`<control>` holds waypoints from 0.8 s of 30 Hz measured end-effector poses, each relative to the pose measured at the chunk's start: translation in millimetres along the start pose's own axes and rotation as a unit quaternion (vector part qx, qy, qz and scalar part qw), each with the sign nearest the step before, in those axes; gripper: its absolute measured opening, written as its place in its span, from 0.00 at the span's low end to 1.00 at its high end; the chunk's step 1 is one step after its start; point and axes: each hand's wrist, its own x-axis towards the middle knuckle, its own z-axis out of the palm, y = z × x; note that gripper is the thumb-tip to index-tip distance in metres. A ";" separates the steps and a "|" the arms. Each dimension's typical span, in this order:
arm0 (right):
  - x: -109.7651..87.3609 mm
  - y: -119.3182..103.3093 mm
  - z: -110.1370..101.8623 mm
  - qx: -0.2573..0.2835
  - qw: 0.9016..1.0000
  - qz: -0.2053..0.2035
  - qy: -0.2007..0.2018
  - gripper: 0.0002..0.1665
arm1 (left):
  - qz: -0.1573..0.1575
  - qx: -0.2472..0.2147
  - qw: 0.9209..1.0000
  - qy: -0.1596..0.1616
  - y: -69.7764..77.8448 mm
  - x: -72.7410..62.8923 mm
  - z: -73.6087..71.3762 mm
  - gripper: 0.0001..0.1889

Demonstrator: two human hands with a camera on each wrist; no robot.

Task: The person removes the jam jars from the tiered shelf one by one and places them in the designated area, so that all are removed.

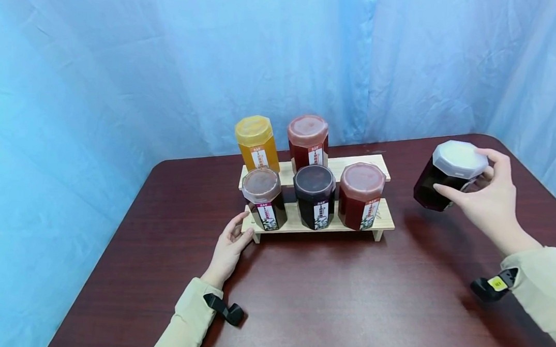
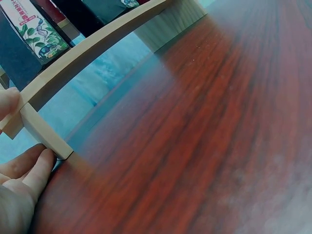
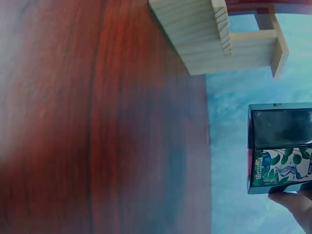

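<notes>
My right hand holds a dark jar with a white lid in the air, tilted, to the right of a two-step wooden rack. In the right wrist view the jar shows a leaf-patterned label, with fingertips at its lower edge. At the rack's front left end my left hand grips the corner. The left wrist view has the thumb by the board and fingers against its leg. Three jars stand on the front step: brown, black and red.
On the rear step stand a yellow jar and a red jar, both at its left and middle. The rack stands on a dark red-brown table. Light blue curtains hang behind the table and at both sides.
</notes>
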 end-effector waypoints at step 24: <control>2.5 37.1 -18.8 -0.110 0.983 0.147 -0.003 0.52 | 0.000 -0.001 1.000 0.001 -1.1 0.2 -0.1 0.27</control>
